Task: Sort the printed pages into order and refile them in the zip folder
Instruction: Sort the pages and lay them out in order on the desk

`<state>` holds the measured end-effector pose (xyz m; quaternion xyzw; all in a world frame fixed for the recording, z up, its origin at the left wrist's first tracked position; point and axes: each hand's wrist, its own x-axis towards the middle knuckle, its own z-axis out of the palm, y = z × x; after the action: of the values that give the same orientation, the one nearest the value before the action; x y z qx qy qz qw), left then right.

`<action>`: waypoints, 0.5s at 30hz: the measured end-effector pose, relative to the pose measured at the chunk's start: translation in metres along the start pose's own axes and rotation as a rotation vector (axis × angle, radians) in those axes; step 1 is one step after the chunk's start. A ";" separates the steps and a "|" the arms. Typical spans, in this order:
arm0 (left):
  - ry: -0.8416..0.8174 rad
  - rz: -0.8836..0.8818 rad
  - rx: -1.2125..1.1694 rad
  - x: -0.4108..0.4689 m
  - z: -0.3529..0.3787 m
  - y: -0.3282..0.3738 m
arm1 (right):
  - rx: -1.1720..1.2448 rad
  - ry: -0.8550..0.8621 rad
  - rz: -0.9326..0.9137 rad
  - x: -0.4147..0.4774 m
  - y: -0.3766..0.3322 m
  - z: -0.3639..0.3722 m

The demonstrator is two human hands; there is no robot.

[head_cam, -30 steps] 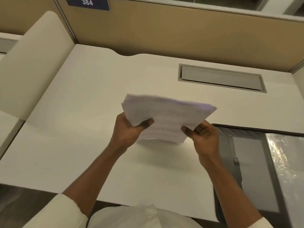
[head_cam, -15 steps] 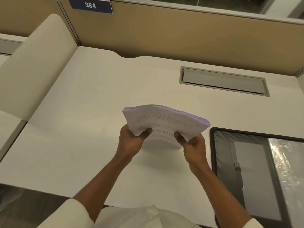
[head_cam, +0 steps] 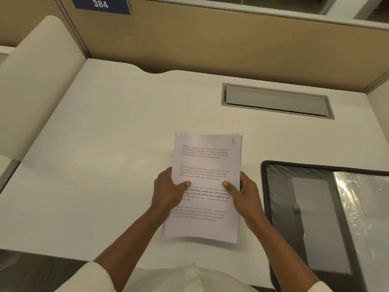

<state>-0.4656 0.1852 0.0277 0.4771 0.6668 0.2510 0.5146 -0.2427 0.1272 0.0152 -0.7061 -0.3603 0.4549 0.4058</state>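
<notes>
A stack of printed pages (head_cam: 207, 161) lies upright in front of me over the white desk (head_cam: 105, 144), its top sheet showing text blocks and a handwritten 6 at the top right corner. My left hand (head_cam: 168, 191) grips the stack's left edge, thumb on the top sheet. My right hand (head_cam: 244, 193) grips the right edge the same way. The open zip folder (head_cam: 311, 207), dark with a clear plastic sleeve, lies on the desk just to the right of the stack.
A grey cable hatch (head_cam: 275, 101) is set into the desk behind the stack. A tan partition (head_cam: 210, 43) with a blue "384" plate (head_cam: 101, 5) closes the back. A cream side panel (head_cam: 37, 81) stands at the left.
The stack was tilted and held crosswise in the air; it has turned lengthwise and come down flat toward the desk, top sheet now readable. Both hands shifted to its side edges.
</notes>
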 end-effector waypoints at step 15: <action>0.048 0.405 1.075 -0.012 0.053 -0.025 | -0.315 0.046 0.031 -0.008 0.044 0.011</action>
<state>-0.4258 0.1553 -0.0060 0.7841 0.6074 -0.0190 0.1260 -0.2499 0.1046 -0.0246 -0.7767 -0.4068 0.3827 0.2912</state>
